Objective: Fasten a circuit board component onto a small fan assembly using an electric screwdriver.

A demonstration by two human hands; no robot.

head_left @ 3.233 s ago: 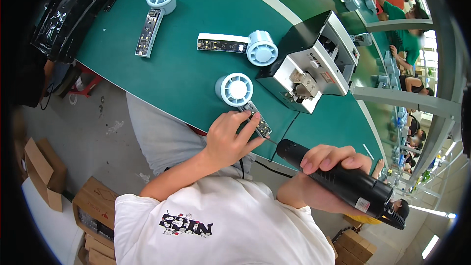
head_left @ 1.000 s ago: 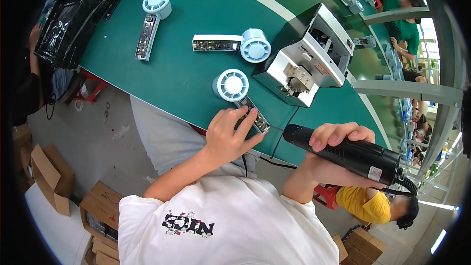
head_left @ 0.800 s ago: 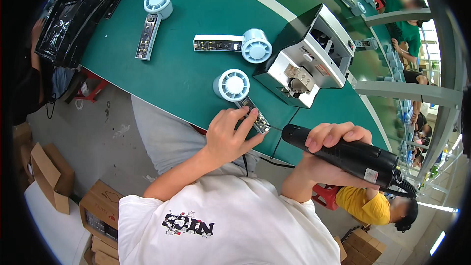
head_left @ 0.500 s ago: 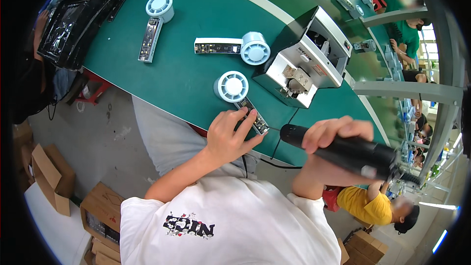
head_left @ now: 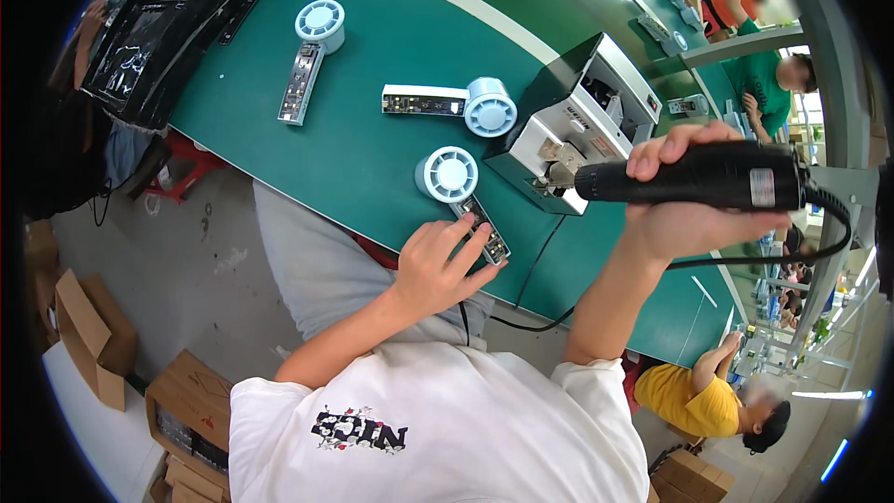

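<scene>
My left hand [head_left: 434,265] holds a light-blue handheld fan [head_left: 450,174] on the bench, thumb and fingers on its opened handle, where a circuit board shows. My right hand [head_left: 694,228] is wrapped round a black electric screwdriver [head_left: 698,177] held nearly level. Its tip points left into the front of a silver-and-black screw feeder [head_left: 596,116]; whether a screw is on the bit is too small to tell. Two more fans with bare boards lie beyond my left hand: one fan [head_left: 424,100] beside the feeder, another fan [head_left: 303,79] farther left.
The green bench top [head_left: 372,168] carries a black plastic-wrapped bin [head_left: 154,47] at the far left. The screwdriver's black cable [head_left: 745,263] loops at the right. A person in yellow [head_left: 684,396] sits to the right, and others work beyond. Cardboard boxes [head_left: 191,401] stand at the lower left.
My right hand has moved the screwdriver up and away from the handheld fan to the screw feeder's front. My left hand stays on the fan. The view has shifted slightly.
</scene>
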